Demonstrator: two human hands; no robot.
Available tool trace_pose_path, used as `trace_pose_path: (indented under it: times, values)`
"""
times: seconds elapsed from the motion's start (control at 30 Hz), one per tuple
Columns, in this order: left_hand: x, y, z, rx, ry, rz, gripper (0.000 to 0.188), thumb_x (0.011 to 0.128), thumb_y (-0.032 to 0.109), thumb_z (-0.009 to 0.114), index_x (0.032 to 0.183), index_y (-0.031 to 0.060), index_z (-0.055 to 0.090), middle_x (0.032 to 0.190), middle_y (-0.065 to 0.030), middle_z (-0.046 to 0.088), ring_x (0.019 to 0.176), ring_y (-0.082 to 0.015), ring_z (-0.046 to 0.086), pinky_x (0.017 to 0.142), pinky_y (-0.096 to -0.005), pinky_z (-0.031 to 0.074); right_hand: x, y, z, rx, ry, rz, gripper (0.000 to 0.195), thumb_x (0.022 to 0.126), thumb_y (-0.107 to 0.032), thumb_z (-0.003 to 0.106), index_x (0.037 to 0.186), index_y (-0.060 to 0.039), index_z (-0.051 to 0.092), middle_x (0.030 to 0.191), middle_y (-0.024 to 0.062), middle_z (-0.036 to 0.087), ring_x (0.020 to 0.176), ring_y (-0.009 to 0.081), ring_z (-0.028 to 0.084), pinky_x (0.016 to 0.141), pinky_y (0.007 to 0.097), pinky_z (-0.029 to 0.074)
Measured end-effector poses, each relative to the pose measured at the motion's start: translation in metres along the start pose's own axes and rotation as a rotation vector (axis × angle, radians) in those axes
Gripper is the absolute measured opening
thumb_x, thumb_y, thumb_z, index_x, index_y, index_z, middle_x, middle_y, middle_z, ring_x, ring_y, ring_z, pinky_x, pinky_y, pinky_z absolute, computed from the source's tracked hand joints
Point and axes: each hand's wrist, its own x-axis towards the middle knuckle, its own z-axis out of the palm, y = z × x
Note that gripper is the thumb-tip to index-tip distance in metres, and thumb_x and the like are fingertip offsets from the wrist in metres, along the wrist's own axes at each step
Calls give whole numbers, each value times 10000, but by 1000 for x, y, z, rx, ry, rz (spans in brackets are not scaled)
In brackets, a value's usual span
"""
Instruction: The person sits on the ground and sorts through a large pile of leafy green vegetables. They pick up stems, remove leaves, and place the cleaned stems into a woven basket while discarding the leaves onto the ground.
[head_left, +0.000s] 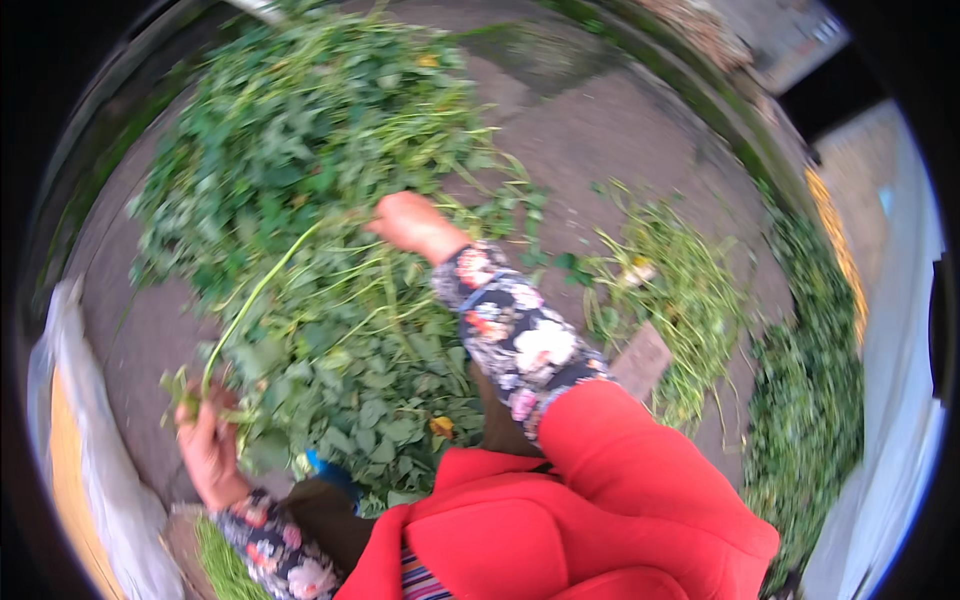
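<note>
A long green vine stem (262, 285) runs between my hands. Its lower end is in my left hand (210, 442), at the lower left, along with a small bunch of stem ends. My right hand (409, 223) is closed around the upper end, over a large heap of leafy green vines (300, 142) on the concrete ground. More leafy vines (382, 427) lie just before me, with one yellow leaf (441, 427) among them. The fingertips of my right hand are blurred.
To the right lies a pile of stripped stems (690, 300) beside a flat brown piece (643, 360). Farther right, a long bank of leaves (810, 390) borders whitish sheeting (892, 375). More plastic sheeting (105, 450) stands at the left, near a bundle of thin green stems (225, 562).
</note>
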Motion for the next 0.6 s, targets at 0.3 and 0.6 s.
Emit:
trace_pose_path:
  times: [0.3,0.6]
  values:
    - [2,10,-30,169,-241,-95,193,955,86,639,1102,37,525,821,3,482,608,-65,377,526,-205,282,-48,-5,-50,-42,-267,164,466,962,-415,590,787,-4,723,691,86,712,749,257,715,761,401,548]
    - [7,21,-70,15,-175,29,179,1007,83,558,1171,12,547,937,-28,548,620,-56,386,522,-205,310,-58,60,-69,303,-226,452,261,883,-162,572,946,31,737,915,177,739,802,304,729,715,405,574]
